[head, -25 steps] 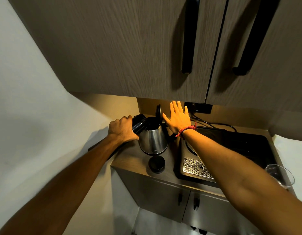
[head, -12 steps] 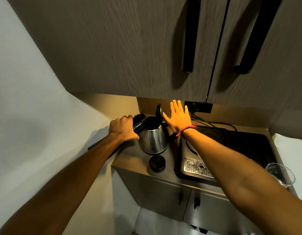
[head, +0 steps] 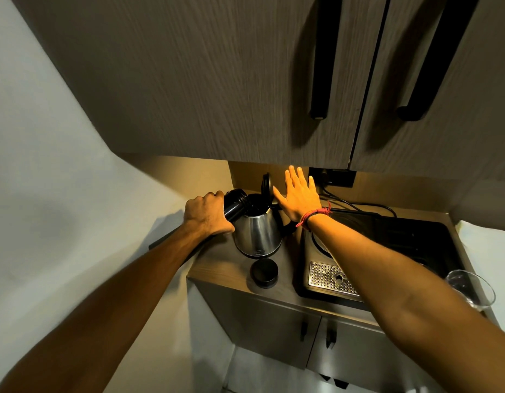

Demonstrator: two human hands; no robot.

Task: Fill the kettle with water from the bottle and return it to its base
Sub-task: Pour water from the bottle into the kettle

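A steel kettle stands on the wooden counter, its black lid flipped upright. My left hand grips a dark bottle, tipped on its side with its mouth over the kettle's opening. My right hand is flat with fingers spread, its thumb side against the raised lid. A round black cap lies on the counter in front of the kettle. The kettle's base is not clearly visible.
A black tray with a perforated steel drip grate sits right of the kettle. A clear glass stands at the counter's right front edge. Wall cabinets with black handles hang low overhead. A socket and cables are behind.
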